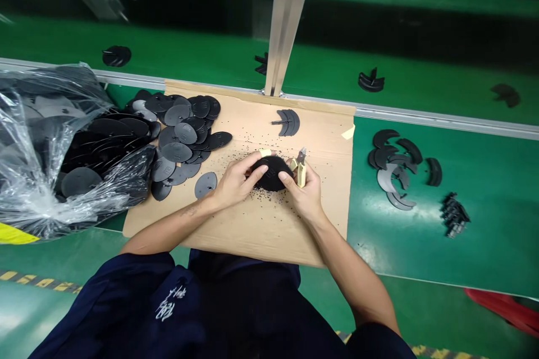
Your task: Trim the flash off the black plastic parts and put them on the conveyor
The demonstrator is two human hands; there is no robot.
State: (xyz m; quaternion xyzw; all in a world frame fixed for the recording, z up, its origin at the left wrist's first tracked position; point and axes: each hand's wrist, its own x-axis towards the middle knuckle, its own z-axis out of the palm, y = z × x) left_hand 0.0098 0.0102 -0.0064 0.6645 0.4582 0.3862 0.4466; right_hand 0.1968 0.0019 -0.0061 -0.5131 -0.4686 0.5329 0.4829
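Left hand [238,180] clenching round black plastic disc [273,174] over tan cardboard sheet [252,230] (rim turned toward blades); right hand [309,193] grasping yellow-handled side cutters [301,175] beside rim.

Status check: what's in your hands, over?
Left hand on black disc. Right hand holding cutters beside it. Black scraps scattered on cardboard.

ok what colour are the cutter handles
The cutter handles are pale yellow, best seen in the head view.
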